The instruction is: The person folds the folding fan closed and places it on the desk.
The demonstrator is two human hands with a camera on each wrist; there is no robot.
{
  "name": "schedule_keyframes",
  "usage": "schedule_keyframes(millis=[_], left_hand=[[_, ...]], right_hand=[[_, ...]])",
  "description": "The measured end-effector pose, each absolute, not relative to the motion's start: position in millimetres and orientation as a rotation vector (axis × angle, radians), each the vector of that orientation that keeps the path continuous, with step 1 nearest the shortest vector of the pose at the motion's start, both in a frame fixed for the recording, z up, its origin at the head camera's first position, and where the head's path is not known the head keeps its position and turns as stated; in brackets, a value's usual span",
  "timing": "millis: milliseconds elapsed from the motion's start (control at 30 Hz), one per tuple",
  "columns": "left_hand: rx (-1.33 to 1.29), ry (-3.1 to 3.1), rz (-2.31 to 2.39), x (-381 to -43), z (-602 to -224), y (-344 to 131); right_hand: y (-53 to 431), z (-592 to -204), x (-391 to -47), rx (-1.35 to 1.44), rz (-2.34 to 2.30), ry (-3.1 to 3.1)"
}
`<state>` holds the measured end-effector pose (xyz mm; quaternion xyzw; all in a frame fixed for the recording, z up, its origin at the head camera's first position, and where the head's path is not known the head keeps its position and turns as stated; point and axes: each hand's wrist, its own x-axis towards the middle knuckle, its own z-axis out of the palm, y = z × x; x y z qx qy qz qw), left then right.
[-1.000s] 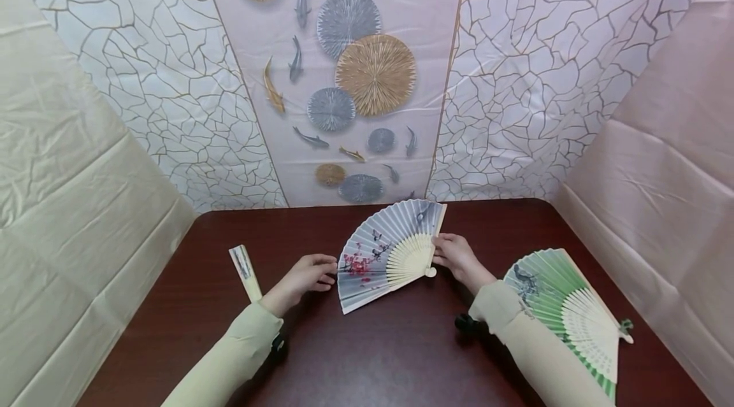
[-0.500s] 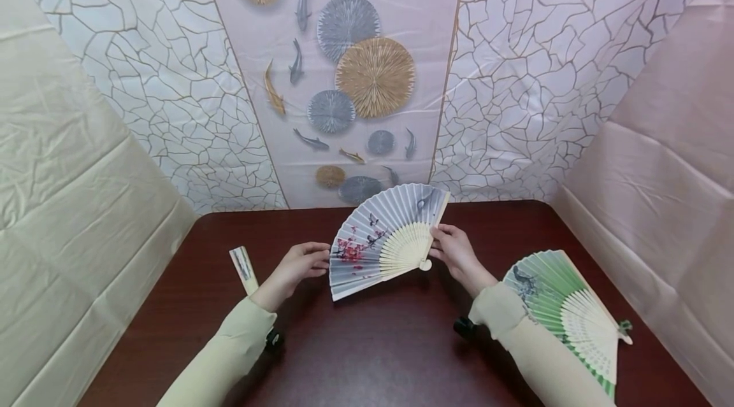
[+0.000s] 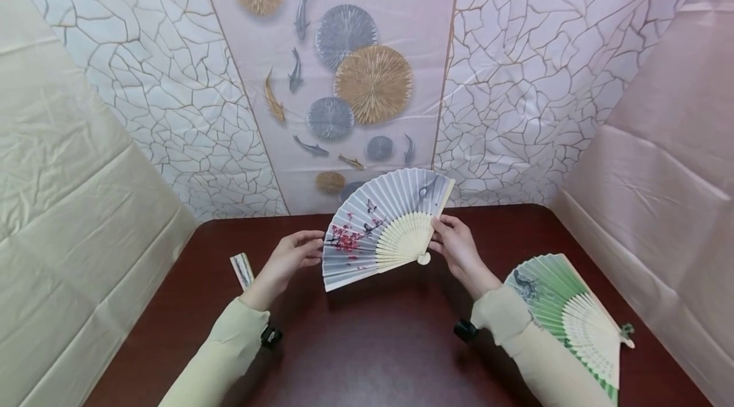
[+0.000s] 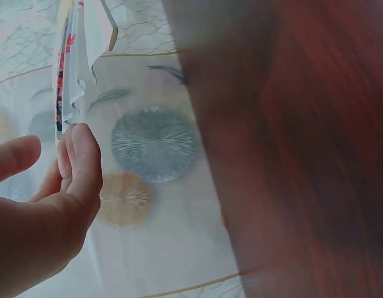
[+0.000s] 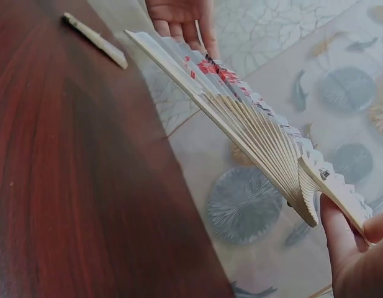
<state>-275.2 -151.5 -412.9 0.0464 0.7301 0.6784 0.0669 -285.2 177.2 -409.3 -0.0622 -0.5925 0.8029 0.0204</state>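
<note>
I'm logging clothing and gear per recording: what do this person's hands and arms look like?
The left hand and right hand are ungloved. The left sleeve and right sleeve are long, plain and pale cream, rumpled near the ends. A left black device and right black device show beside them, details unclear.

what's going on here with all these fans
A person's right hand pinches the spread grey fan by its outer stick, holding it above the table. The left hand has its fingers at the fan's other side, thumb apart. A green fan lies spread on the right, and a folded fan lies on the left, partly hidden by that arm.
</note>
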Motion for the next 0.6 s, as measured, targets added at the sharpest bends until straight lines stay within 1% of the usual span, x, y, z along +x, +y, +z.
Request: schedule_keyframes(millis=[300,600], left_hand=[[0.213,2.191,2.124,-271,-397,-155],[0.224,2.114,2.170,-268,-393,-153]], right_hand=[[174,-397,-276,-0.104,2.493,-1.774],[170,-385,-265,-0.088,2.520,-1.709]])
